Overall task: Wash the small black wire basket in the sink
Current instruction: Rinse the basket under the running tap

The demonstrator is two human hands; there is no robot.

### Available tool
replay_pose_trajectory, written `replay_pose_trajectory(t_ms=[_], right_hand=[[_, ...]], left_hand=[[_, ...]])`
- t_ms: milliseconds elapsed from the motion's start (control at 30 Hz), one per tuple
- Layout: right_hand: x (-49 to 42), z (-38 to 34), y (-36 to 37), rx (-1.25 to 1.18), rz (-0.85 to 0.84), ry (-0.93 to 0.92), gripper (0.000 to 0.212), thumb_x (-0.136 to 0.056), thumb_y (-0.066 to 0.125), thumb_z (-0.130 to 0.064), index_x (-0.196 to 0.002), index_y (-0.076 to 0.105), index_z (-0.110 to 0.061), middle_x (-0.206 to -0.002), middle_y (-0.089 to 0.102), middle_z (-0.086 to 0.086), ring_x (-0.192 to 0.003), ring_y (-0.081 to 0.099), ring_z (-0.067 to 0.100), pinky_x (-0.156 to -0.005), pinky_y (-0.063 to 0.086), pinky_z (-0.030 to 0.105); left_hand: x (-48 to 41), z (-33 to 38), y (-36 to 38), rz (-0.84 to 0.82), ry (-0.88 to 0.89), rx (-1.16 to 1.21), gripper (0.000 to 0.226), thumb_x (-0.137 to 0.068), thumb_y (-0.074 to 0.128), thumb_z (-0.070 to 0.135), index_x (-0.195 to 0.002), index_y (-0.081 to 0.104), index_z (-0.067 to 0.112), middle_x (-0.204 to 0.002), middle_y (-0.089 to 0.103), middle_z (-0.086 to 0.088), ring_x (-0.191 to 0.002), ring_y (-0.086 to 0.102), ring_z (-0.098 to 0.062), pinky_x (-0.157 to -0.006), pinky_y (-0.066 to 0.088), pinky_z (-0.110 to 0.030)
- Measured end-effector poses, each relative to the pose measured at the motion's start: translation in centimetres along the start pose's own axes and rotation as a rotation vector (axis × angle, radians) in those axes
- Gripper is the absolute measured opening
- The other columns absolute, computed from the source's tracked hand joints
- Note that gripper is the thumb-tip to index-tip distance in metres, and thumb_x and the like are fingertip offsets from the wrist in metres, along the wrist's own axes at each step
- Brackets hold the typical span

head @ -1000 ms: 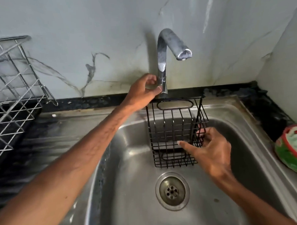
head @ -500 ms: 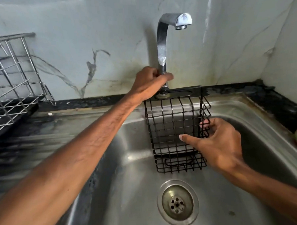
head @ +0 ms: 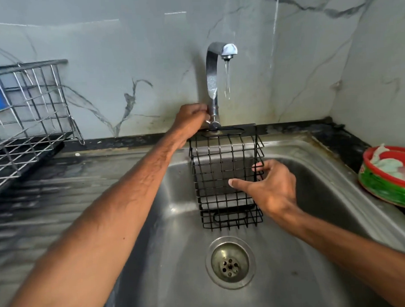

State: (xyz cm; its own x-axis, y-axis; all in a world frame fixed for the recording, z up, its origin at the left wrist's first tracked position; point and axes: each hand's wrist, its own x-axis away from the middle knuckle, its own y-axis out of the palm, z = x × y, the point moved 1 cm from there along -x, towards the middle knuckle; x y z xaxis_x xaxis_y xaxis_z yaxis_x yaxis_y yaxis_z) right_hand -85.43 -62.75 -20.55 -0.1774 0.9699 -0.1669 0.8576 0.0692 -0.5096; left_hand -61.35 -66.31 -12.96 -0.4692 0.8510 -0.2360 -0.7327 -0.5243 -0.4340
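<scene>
Since the earlier frame, a thin stream of water (head: 227, 80) had been started from the tap (head: 212, 83), whose handle was gripped by the curled fingers of the left hand (head: 190, 119), presumably to set the flow. The small black wire basket (head: 221, 175) was kept upright against the back wall of the sink (head: 178, 270), just below those fingers. It was held by the right hand (head: 272, 187), thumb on its front mesh and fingers hooked round its side, seemingly to steady it under the stream.

A thin stream of water (head: 227, 82) now falls from the spout of the faucet (head: 212, 83), which was dry a moment ago. The left hand (head: 192, 121) has slipped lower, fingers curled at the faucet's base. The black wire basket (head: 223, 175), tilted a second ago, now hangs straighter.
</scene>
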Motion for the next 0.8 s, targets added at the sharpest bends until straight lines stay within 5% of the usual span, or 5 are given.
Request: replay_pose_trajectory(t_ms=[100,200,300,500,800], right_hand=[[0.1,-0.1,0.0,0.010,-0.007,-0.005,0.081,-0.060,0.094,-0.045,-0.124,0.058,-0.011,-0.108,0.062,-0.001,-0.097,0.061,0.015,-0.071,0.050,0.020],[0.0,-0.2,-0.1,0.014,-0.017,-0.009,0.080,-0.062,0.094,-0.044,-0.125,0.057,-0.010,-0.104,0.058,-0.003,-0.096,0.060,0.015,-0.070,0.048,0.019],[0.2,-0.2,-0.2,0.014,-0.037,-0.009,0.077,-0.064,0.093,-0.043,-0.123,0.056,-0.011,-0.102,0.055,-0.005,-0.094,0.057,0.013,-0.066,0.044,0.014],[0.5,-0.3,-0.2,0.024,-0.056,-0.055,0.081,-0.066,0.092,-0.043,-0.130,0.053,-0.012,-0.121,0.062,0.004,-0.103,0.058,0.017,-0.083,0.053,0.025],[0.8,-0.5,-0.3,-0.007,-0.139,-0.120,0.088,-0.072,0.089,-0.040,-0.141,0.041,-0.016,-0.144,0.052,0.010,-0.129,0.052,0.024,-0.093,0.045,0.026]], left_hand=[[0.8,-0.5,0.0,0.000,-0.124,0.162,0.039,-0.099,0.055,-0.005,-0.125,0.071,0.019,-0.133,0.067,-0.001,-0.111,0.066,-0.014,-0.074,0.057,-0.018],[0.7,-0.9,0.0,-0.016,-0.307,0.236,0.032,-0.101,0.059,0.002,-0.120,0.071,0.023,-0.137,0.066,-0.008,-0.120,0.067,-0.025,-0.101,0.058,-0.043],[1.1,-0.8,-0.2,-0.037,-0.418,0.307,0.013,-0.104,0.060,0.010,-0.114,0.068,0.013,-0.120,0.073,-0.013,-0.105,0.075,-0.025,-0.090,0.063,-0.040],[2.4,-1.0,-0.7,0.003,-0.298,0.207,0.028,-0.104,0.065,0.024,-0.113,0.070,-0.002,-0.088,0.080,-0.013,-0.071,0.077,-0.024,-0.066,0.064,-0.034],[5.2,-0.2,-2.4,-0.192,-0.099,0.044,0.053,-0.103,0.061,0.046,-0.134,0.058,0.004,-0.089,0.081,-0.005,-0.042,0.057,-0.012,-0.043,0.047,-0.023]])
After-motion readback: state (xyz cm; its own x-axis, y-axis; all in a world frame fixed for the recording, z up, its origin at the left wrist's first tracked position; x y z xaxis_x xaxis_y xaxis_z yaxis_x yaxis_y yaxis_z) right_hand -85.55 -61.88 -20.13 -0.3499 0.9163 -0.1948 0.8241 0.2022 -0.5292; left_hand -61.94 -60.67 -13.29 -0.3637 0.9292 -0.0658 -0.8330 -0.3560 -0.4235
